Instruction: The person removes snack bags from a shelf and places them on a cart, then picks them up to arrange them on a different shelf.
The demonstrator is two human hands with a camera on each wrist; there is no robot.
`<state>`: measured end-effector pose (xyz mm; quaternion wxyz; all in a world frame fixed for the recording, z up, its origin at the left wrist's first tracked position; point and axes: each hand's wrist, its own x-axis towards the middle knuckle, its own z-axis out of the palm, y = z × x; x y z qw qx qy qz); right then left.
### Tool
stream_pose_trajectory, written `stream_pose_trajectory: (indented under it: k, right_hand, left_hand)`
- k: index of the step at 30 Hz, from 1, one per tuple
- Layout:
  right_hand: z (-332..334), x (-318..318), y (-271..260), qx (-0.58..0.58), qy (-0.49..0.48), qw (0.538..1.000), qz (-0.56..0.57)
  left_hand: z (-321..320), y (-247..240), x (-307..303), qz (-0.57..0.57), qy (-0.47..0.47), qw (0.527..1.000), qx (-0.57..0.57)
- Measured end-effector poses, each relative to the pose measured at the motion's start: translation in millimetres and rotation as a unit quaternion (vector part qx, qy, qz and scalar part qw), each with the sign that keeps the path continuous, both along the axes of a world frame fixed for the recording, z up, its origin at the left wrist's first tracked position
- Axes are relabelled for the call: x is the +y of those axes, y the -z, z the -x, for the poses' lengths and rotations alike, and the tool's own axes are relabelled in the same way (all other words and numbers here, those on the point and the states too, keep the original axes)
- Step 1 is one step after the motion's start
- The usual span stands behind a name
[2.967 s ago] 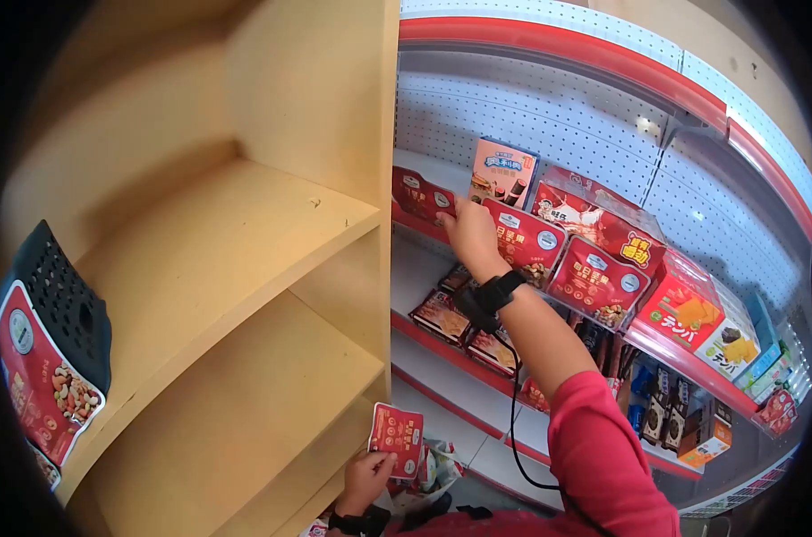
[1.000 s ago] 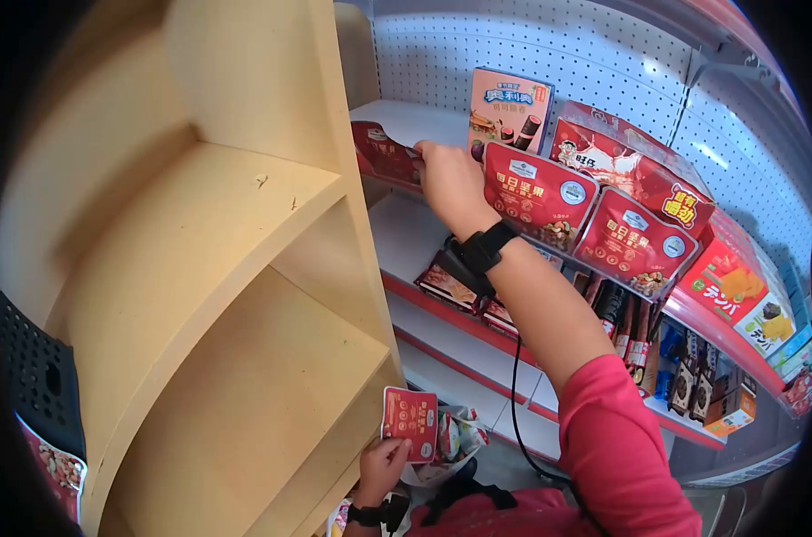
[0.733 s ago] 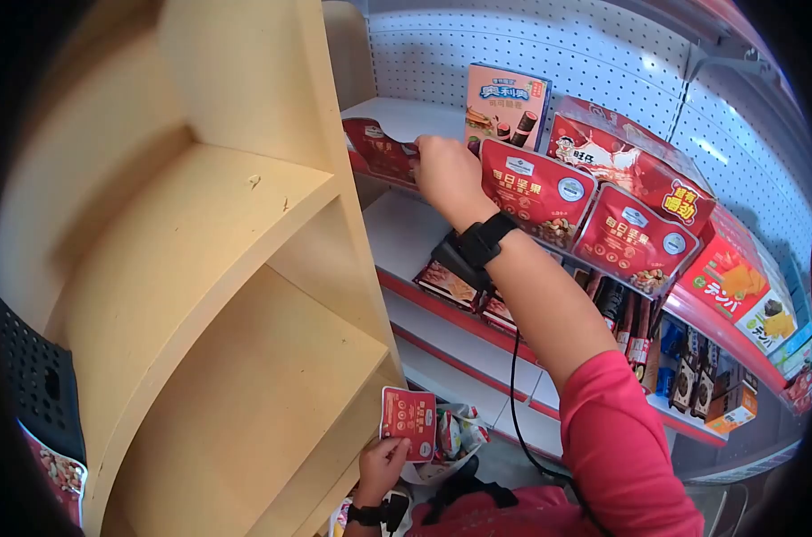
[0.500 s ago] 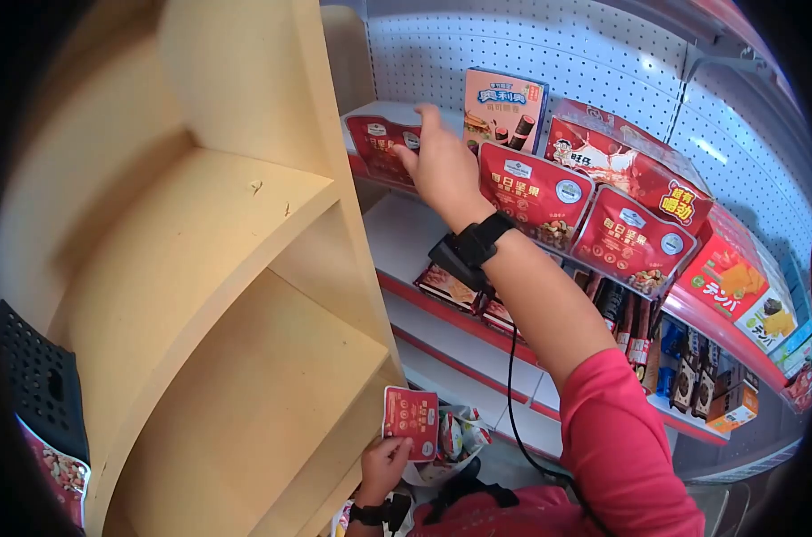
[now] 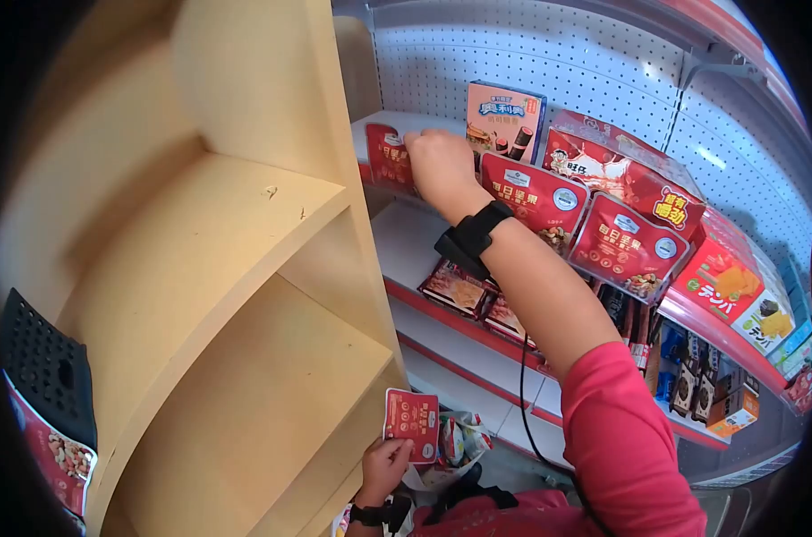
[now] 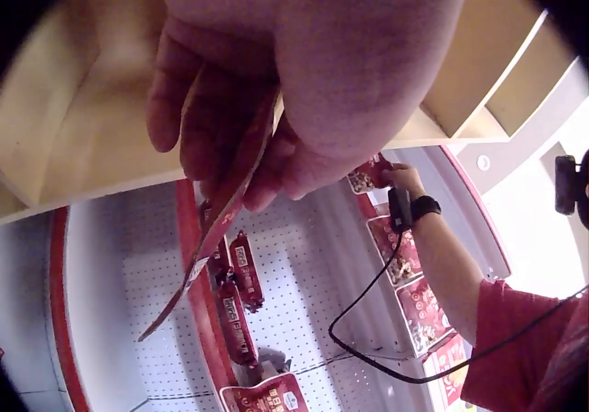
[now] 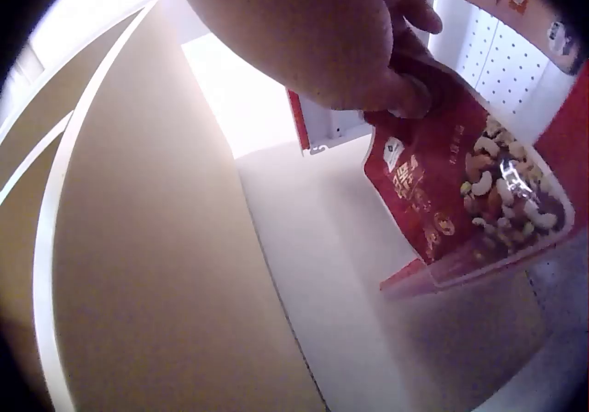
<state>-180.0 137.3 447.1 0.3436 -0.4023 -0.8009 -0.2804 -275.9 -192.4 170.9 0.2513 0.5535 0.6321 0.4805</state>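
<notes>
My right hand [image 5: 443, 170] is at the upper shelf's left end, pinching the top right edge of a red mixed-nut pouch [image 5: 389, 166]. The right wrist view shows the thumb on the pouch's front, above a clear window full of nuts [image 7: 506, 196]. Low in the head view, my left hand [image 5: 383, 467] pinches a second, flat-looking red nut pouch [image 5: 412, 419] between thumb and fingers. The left wrist view catches that pouch [image 6: 216, 232] almost edge-on. Two more red nut pouches [image 5: 533, 192] stand just right of my right hand.
A pink snack box [image 5: 504, 112] and a red carton [image 5: 616, 166] stand behind the pouches. A wooden shelf unit [image 5: 236, 210] rises at left, with a black perforated holder [image 5: 48, 358]. Below are packed snack boxes [image 5: 455, 288] and a bag of packets [image 5: 459, 447]. A cable [image 5: 524, 394] hangs from my right wrist.
Half a second ago my right fingers were spread off the leftmost pouch; now they pinch its edge again. The head view has shifted since the earliest frame. My left hand keeps its pouch.
</notes>
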Motion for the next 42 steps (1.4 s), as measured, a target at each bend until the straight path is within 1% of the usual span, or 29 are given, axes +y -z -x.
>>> stream_pose_trajectory:
  k: [2, 4, 5, 7, 9, 11, 12, 14, 16, 17, 19, 21, 23, 24, 25, 27, 28, 29, 30, 31, 32, 33, 35, 36, 38, 39, 41, 42]
  right_hand:
    - [0, -1, -2, 0.019, -0.017, 1.0, 0.001]
    - [1, 2, 3, -0.008, -0.006, 1.0, 0.022]
    - [2, 4, 5, -0.007, -0.006, 1.0, 0.021]
    - [4, 8, 5, 0.008, -0.045, 0.999, 0.025]
    - [6, 8, 6, 0.022, -0.041, 0.999, 0.029]
    - [6, 6, 7, 0.036, -0.036, 0.998, 0.036]
    - [6, 5, 7, 0.033, -0.04, 0.997, 0.05]
    - [4, 2, 7, 0.033, -0.044, 0.996, 0.064]
    - [3, -5, 7, 0.095, -0.074, 0.99, 0.068]
    - [1, -11, 9, 0.096, -0.075, 0.99, 0.067]
    - [-6, -42, 14, 0.153, -0.12, 0.978, -0.079]
    - [-21, -79, 29, 0.151, -0.184, 0.969, -0.061]
    - [-36, -106, 68, 0.104, -0.206, 0.968, 0.102]
    - [-43, -123, 84, 0.089, -0.229, 0.945, 0.215]
    - [-49, -140, 100, 0.074, -0.249, 0.908, 0.329]
    - [-58, -163, 129, 0.058, -0.336, 0.891, 0.3]
    - [-59, -171, 142, 0.072, -0.363, 0.881, 0.294]
    - [-63, -178, 145, 0.072, -0.363, 0.878, 0.304]
    - [-67, -184, 145, 0.131, -0.341, 0.832, 0.417]
    - [-72, -187, 146, 0.189, -0.312, 0.771, 0.522]
    - [-76, -183, 149, 0.221, -0.326, 0.769, 0.504]
    - [-82, -187, 133, 0.255, -0.328, 0.731, 0.541]
    - [-92, -188, 123, 0.308, -0.348, 0.669, 0.58]
    - [-95, -191, 120, 0.31, -0.347, 0.668, 0.58]
    - [-102, -196, 115, 0.359, -0.347, 0.619, 0.606]
    - [-104, -200, 116, 0.362, -0.345, 0.62, 0.604]
    - [-105, -209, 118, 0.479, -0.366, 0.533, 0.593]
    - [-103, -213, 120, 0.48, -0.365, 0.535, 0.591]
  left_hand:
    - [1, -1, 0, -0.005, 0.003, 1.0, 0.029]
    - [0, 0, -1, -0.006, 0.004, 1.0, 0.025]
    - [0, 0, -2, -0.004, 0.006, 1.0, 0.022]
    - [-2, -8, -3, 0.003, 0.009, 1.0, 0.022]
    - [-3, -8, -2, 0.009, 0.011, 1.0, 0.021]
    - [-2, 4, -3, -0.034, 0.017, 0.998, 0.046]
    - [-4, -2, -4, -0.034, 0.018, 0.998, 0.048]
    - [-9, -17, -9, 0.015, 0.014, 1.0, -0.001]
    - [-8, -18, -11, 0.022, 0.011, 1.0, 0.0]
    - [-8, -18, -13, 0.031, 0.008, 0.999, 0.001]
    - [-5, -14, -16, 0.021, 0.007, 1.0, 0.021]
    - [0, -12, -18, 0.011, 0.006, 0.999, 0.04]
    - [3, -17, -16, -0.025, 0.023, 0.999, 0.023]
    - [5, -21, -15, -0.022, 0.021, 0.999, 0.02]
    - [7, -27, -13, -0.024, 0.035, 0.999, -0.004]
    - [13, -45, -8, -0.009, 0.063, 0.996, -0.061]
    - [13, -56, -3, 0.008, 0.077, 0.992, -0.095]
    - [11, -62, 3, -0.055, 0.077, 0.989, -0.109]
    - [8, -68, 9, -0.116, 0.076, 0.983, -0.122]
    - [6, -79, 13, -0.106, 0.078, 0.973, -0.187]
    - [3, -89, 15, -0.098, 0.08, 0.96, -0.251]
    - [0, -95, 19, -0.092, 0.076, 0.961, -0.251]
    - [-7, -103, 22, -0.154, 0.062, 0.941, -0.295]
    - [-10, -107, 22, -0.151, 0.063, 0.942, -0.294]
    - [-15, -113, 20, -0.148, 0.054, 0.927, -0.341]
    - [-16, -109, 20, -0.147, 0.059, 0.927, -0.341]
    - [-16, -98, 21, -0.153, 0.013, 0.925, -0.348]
    - [-22, -102, 19, -0.167, -0.012, 0.914, -0.369]
